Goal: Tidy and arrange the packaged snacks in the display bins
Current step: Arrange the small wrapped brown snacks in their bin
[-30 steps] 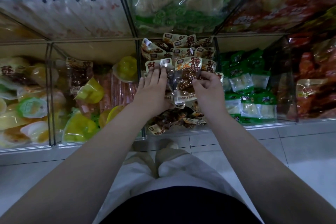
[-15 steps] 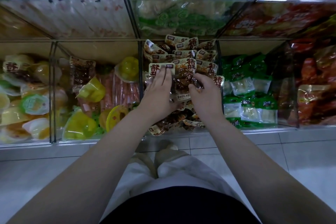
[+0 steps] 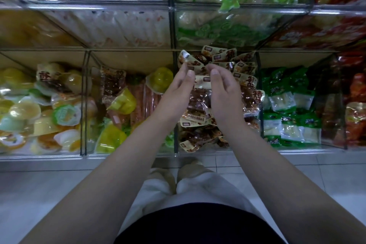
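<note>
Clear bins (image 3: 128,153) stand in a row. Jelly cups (image 3: 23,109) fill the left ones, a stray pack (image 3: 112,83) among them. Left hand (image 3: 176,89) and right hand (image 3: 225,95) flank the brown packs (image 3: 200,95) in the middle bin, each grip slack, fingers nearly straight, holding nothing. Step: squaring the stack; next, likely pressing it level. Green packs (image 3: 285,101) lie right; the divider (image 3: 259,85) crowds the right hand.

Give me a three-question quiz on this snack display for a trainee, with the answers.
1. True or false: the left hand and the right hand are over different bins.
2. Which goods lie under both hands? A: jelly cups. B: brown snack packets. C: red packets.
3. Fill in: the green-and-white packets lie to the ___ of the brown snack packets.
Key: 1 false; 2 B; 3 right.
</note>
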Action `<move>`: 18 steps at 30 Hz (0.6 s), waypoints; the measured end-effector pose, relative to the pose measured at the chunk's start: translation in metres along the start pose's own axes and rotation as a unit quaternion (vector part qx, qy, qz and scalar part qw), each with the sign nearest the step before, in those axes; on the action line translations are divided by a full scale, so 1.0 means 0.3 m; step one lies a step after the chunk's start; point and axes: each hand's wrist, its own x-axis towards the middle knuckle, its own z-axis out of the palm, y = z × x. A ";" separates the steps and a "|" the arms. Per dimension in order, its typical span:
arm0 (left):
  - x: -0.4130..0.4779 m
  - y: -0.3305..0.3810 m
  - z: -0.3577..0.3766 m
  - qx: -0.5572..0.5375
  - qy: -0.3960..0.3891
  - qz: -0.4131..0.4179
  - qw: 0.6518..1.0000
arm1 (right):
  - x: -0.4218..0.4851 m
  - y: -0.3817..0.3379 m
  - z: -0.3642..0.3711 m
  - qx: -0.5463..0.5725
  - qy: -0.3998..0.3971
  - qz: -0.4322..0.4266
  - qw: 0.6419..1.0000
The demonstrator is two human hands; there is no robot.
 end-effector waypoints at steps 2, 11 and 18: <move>0.007 -0.009 -0.038 -0.030 0.002 -0.013 0.999 | -0.002 -0.008 0.043 0.012 -0.007 0.009 1.000; 0.020 -0.026 -0.243 -0.077 0.066 -0.043 0.994 | -0.008 -0.029 0.265 0.036 -0.013 0.049 0.998; 0.030 -0.026 -0.399 -0.015 0.088 -0.048 0.995 | -0.011 -0.051 0.420 0.025 -0.040 0.110 0.993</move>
